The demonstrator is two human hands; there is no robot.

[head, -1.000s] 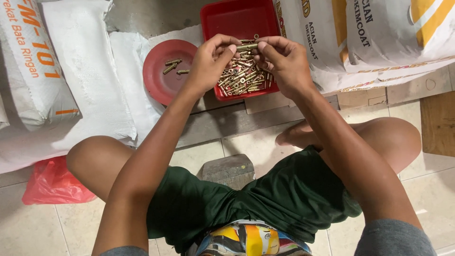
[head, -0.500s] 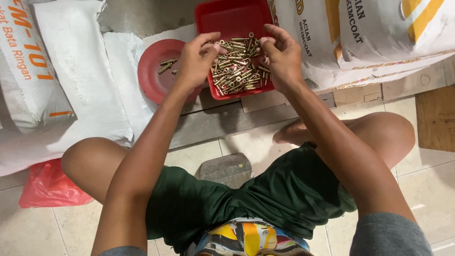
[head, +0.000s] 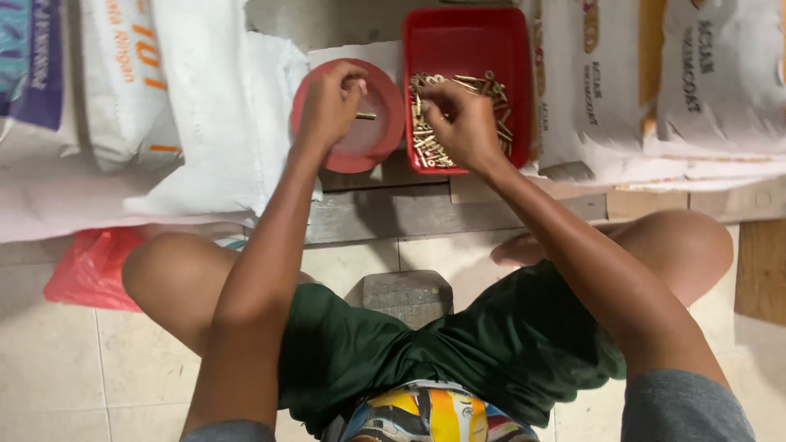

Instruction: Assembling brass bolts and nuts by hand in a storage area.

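Note:
My left hand hovers over a round red lid, its fingers pinched together; a small brass piece lies on the lid just beside the fingertips. My right hand reaches into a red rectangular tray, fingers curled down among a pile of brass bolts. Whether it grips one is hidden by the hand.
White cement sacks lie to the left and more sacks to the right of the tray. A red plastic bag sits on the tiled floor by my left knee. A grey stone block rests between my legs.
My left hand moved from the tray over to the round lid. My right hand dropped lower into the bolt pile.

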